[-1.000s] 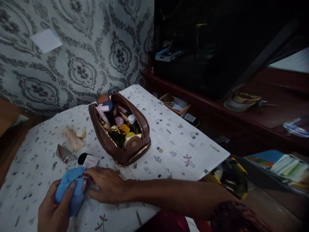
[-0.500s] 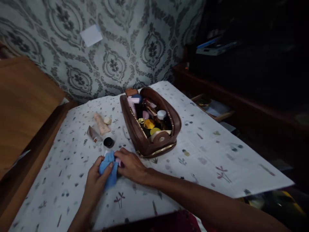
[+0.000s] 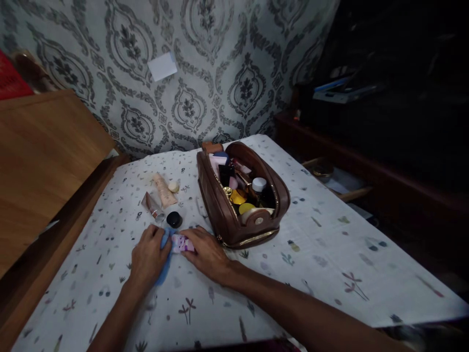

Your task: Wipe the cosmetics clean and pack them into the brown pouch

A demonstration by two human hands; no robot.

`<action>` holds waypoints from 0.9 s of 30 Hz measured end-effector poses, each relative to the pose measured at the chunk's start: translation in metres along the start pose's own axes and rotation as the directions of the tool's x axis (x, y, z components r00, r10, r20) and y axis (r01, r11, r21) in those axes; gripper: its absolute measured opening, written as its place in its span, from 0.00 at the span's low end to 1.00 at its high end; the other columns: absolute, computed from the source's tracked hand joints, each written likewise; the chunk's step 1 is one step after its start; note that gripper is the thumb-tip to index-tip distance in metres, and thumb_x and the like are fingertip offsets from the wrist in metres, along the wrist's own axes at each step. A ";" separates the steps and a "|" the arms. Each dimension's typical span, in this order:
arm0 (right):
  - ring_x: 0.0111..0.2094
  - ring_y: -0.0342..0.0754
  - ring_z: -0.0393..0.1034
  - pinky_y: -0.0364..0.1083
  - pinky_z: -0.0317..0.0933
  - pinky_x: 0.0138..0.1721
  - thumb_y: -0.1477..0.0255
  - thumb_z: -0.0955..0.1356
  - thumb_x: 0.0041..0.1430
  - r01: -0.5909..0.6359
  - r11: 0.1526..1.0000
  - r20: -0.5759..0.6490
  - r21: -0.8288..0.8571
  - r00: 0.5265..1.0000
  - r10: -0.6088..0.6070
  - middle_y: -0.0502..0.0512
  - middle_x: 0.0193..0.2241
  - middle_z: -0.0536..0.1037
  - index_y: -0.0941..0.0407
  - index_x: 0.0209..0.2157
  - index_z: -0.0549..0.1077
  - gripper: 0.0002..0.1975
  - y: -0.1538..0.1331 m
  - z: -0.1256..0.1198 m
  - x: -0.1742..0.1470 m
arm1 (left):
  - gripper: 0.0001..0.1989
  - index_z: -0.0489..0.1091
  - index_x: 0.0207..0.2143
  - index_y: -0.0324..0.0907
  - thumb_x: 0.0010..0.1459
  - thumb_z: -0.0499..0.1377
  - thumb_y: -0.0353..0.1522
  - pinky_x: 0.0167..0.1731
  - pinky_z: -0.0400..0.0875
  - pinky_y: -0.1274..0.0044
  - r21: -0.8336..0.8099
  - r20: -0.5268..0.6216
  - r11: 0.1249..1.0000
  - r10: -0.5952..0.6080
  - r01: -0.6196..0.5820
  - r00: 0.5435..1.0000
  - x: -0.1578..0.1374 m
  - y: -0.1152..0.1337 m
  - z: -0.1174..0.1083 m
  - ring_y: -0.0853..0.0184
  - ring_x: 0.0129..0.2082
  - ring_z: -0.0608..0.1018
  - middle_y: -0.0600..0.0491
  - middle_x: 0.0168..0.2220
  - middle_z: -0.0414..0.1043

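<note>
My left hand (image 3: 149, 254) is closed on a blue cloth (image 3: 163, 275), part of which hangs below the fingers. Against the cloth lies one end of a small pink and purple patterned container (image 3: 182, 243); its exact kind is unclear. My right hand (image 3: 207, 255) grips the container's other end. Just beyond my hands sits a round black-lidded jar (image 3: 174, 219). Behind it are a beige squeeze tube (image 3: 164, 190), a clear and brown tube (image 3: 153, 206) and a small cream-coloured round piece (image 3: 173, 186). An unzipped brown toiletry bag (image 3: 216, 215) full of cosmetics stands to the right.
A patterned white cloth covers the table (image 3: 315, 274). At the left edge rises a wooden panel (image 3: 47, 151). Patterned wallpaper backs the table, with a white card (image 3: 162, 66) on it. An open drawer (image 3: 340, 183) juts out on the right.
The view has shifted, so the scene sits further right and lower. My left hand has turned knuckles-up over the cloth, and more of the patterned container shows between my hands.
</note>
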State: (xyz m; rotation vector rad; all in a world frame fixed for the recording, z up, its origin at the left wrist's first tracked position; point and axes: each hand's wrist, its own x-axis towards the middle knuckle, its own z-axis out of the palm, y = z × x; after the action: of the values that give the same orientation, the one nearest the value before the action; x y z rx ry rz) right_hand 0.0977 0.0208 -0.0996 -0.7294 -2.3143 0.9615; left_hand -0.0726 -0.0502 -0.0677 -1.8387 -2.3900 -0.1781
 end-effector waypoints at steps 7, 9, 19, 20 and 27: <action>0.50 0.55 0.66 0.53 0.62 0.53 0.76 0.68 0.62 0.087 0.993 -0.024 -0.073 0.996 -0.089 0.60 0.45 0.77 0.57 0.50 0.71 0.14 0.000 -0.002 0.001 | 0.23 0.57 0.61 0.45 0.64 0.48 0.33 0.37 0.71 0.70 -0.053 0.015 0.997 0.051 -0.050 0.999 0.025 -0.006 -0.007 0.56 0.47 0.79 0.45 0.55 0.72; 0.50 0.55 0.65 0.53 0.62 0.53 0.76 0.68 0.62 0.094 0.993 -0.023 -0.077 0.995 -0.096 0.61 0.45 0.77 0.58 0.51 0.71 0.15 0.000 -0.002 0.001 | 0.26 0.54 0.65 0.44 0.66 0.48 0.39 0.38 0.71 0.68 -0.047 0.071 0.997 0.056 -0.053 0.996 0.033 -0.003 -0.006 0.53 0.45 0.80 0.43 0.52 0.75; 0.57 0.54 0.63 0.56 0.59 0.59 0.77 0.65 0.63 0.018 0.990 -0.140 0.138 0.990 0.001 0.65 0.53 0.70 0.60 0.56 0.65 0.20 0.007 0.001 0.004 | 0.22 0.69 0.50 0.44 0.60 0.58 0.46 0.40 0.69 0.72 -0.303 0.041 0.953 -0.001 0.013 0.999 0.049 -0.009 0.013 0.56 0.41 0.80 0.49 0.42 0.80; 0.58 0.54 0.63 0.56 0.59 0.60 0.77 0.65 0.63 0.015 0.989 -0.148 0.146 0.989 0.007 0.65 0.54 0.69 0.60 0.57 0.64 0.20 0.008 0.002 0.005 | 0.22 0.69 0.50 0.44 0.58 0.59 0.46 0.40 0.69 0.72 -0.351 0.035 0.936 0.002 0.010 0.999 0.049 -0.011 0.015 0.57 0.39 0.80 0.49 0.41 0.79; 0.57 0.54 0.66 0.57 0.60 0.60 0.76 0.63 0.63 0.033 0.984 -0.192 0.177 0.981 0.001 0.66 0.54 0.72 0.60 0.57 0.65 0.21 0.018 0.009 0.015 | 0.22 0.71 0.49 0.42 0.56 0.62 0.43 0.49 0.69 0.69 -0.601 -0.046 0.786 0.150 -0.148 0.988 0.047 -0.019 0.023 0.58 0.46 0.78 0.47 0.46 0.78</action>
State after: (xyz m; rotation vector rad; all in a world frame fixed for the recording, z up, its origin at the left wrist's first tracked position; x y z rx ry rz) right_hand 0.0860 0.0373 -0.1141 -0.6954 -2.0352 1.0299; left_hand -0.1030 -0.0066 -0.0828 -2.2549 -2.3371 -1.0337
